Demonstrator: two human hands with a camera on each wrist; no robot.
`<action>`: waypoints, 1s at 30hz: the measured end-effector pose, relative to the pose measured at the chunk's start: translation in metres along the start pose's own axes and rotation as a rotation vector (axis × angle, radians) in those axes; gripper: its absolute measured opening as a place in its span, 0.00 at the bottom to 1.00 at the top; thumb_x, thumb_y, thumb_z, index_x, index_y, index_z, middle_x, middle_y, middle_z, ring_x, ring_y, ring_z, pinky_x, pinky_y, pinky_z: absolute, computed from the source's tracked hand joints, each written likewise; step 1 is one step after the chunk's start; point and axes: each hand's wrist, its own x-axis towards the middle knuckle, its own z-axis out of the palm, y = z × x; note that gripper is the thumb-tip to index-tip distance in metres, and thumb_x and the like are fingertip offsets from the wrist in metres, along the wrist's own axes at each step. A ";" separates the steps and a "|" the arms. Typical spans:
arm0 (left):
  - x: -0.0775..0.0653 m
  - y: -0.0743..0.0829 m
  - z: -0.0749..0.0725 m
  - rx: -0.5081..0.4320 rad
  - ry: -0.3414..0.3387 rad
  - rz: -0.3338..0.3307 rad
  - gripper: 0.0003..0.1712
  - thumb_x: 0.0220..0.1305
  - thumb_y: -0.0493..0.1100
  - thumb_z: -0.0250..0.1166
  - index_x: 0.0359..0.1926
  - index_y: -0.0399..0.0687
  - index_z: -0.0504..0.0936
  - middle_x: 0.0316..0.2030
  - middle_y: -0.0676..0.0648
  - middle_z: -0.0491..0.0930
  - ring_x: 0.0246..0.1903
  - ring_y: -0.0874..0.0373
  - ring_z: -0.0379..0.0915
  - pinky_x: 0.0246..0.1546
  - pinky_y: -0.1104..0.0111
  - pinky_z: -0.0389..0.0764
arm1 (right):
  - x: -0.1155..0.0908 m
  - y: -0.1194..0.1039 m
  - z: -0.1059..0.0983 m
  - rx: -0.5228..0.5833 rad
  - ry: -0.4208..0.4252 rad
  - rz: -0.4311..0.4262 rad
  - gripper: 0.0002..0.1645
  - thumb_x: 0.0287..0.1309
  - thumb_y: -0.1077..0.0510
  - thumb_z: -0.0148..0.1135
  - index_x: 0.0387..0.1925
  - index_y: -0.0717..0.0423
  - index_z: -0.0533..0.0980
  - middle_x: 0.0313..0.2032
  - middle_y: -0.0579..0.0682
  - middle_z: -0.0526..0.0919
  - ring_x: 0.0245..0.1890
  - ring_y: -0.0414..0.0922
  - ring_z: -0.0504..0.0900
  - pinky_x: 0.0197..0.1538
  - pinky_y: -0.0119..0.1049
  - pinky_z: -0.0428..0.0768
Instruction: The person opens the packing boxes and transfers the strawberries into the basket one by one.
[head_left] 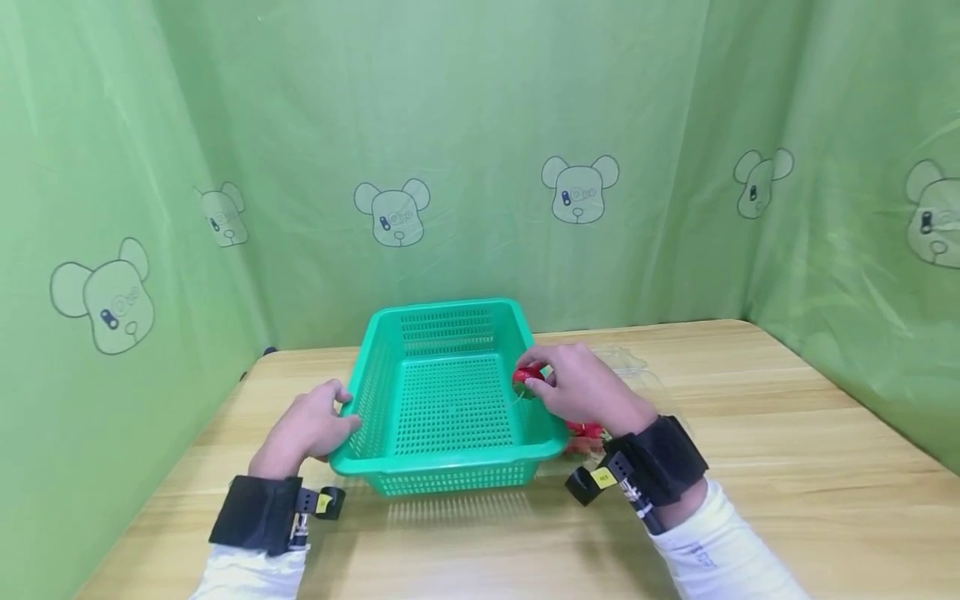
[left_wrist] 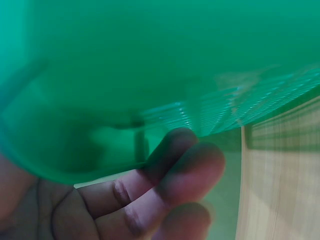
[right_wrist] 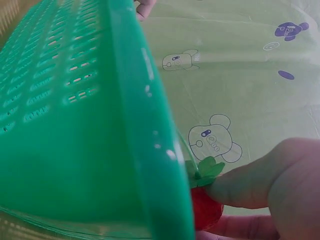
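A green plastic basket (head_left: 457, 408) with slotted walls stands in the middle of the wooden table. My left hand (head_left: 311, 425) grips its left rim; in the left wrist view, several fingers (left_wrist: 170, 185) curl under the basket's edge. Over the right side of the basket, my right hand (head_left: 581, 387) pinches a red strawberry (head_left: 528, 382) between thumb and fingers. The right wrist view shows its green leaf cap and thin stem, with the basket rim (right_wrist: 145, 120) partly hiding the strawberry (right_wrist: 207, 207).
Red items (head_left: 585, 437) lie just right of the basket, partly covered by my right hand and wrist. Behind that hand is clear plastic packaging (head_left: 622, 362). A green curtain (head_left: 480, 167) with bear outlines closes off the back and sides of the table (head_left: 787, 467).
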 end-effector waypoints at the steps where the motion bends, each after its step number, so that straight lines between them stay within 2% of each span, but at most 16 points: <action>1: 0.000 0.000 0.000 0.001 -0.001 0.001 0.22 0.63 0.37 0.59 0.55 0.31 0.67 0.37 0.35 0.77 0.23 0.53 0.76 0.23 0.64 0.82 | 0.000 0.000 0.000 -0.002 0.001 0.000 0.10 0.60 0.60 0.61 0.44 0.53 0.79 0.40 0.54 0.83 0.21 0.42 0.75 0.21 0.33 0.75; 13: 0.000 -0.001 0.002 0.009 -0.018 0.011 0.22 0.63 0.38 0.60 0.55 0.31 0.67 0.39 0.35 0.77 0.24 0.53 0.75 0.23 0.64 0.82 | -0.004 -0.001 0.004 -0.014 0.017 -0.038 0.10 0.59 0.59 0.62 0.43 0.52 0.80 0.33 0.50 0.83 0.16 0.40 0.71 0.18 0.32 0.71; 21: 0.000 -0.001 0.003 0.008 -0.026 0.015 0.22 0.63 0.38 0.59 0.55 0.31 0.67 0.38 0.35 0.76 0.24 0.53 0.75 0.24 0.64 0.82 | -0.005 0.000 0.006 -0.012 0.022 -0.052 0.10 0.60 0.58 0.62 0.44 0.52 0.80 0.34 0.49 0.83 0.20 0.40 0.75 0.19 0.32 0.73; 26: 0.000 -0.004 0.002 0.010 -0.031 0.017 0.22 0.64 0.39 0.59 0.55 0.31 0.66 0.33 0.37 0.76 0.23 0.53 0.75 0.23 0.64 0.81 | -0.006 -0.002 0.006 -0.008 0.016 -0.082 0.12 0.60 0.58 0.62 0.45 0.56 0.80 0.38 0.52 0.85 0.30 0.42 0.83 0.26 0.34 0.82; 30: -0.001 -0.006 0.000 0.008 -0.038 0.018 0.23 0.64 0.39 0.59 0.56 0.31 0.66 0.31 0.38 0.76 0.23 0.53 0.75 0.24 0.63 0.81 | -0.006 -0.003 0.005 -0.007 0.021 -0.110 0.14 0.60 0.60 0.61 0.47 0.59 0.78 0.43 0.57 0.85 0.34 0.45 0.84 0.34 0.37 0.85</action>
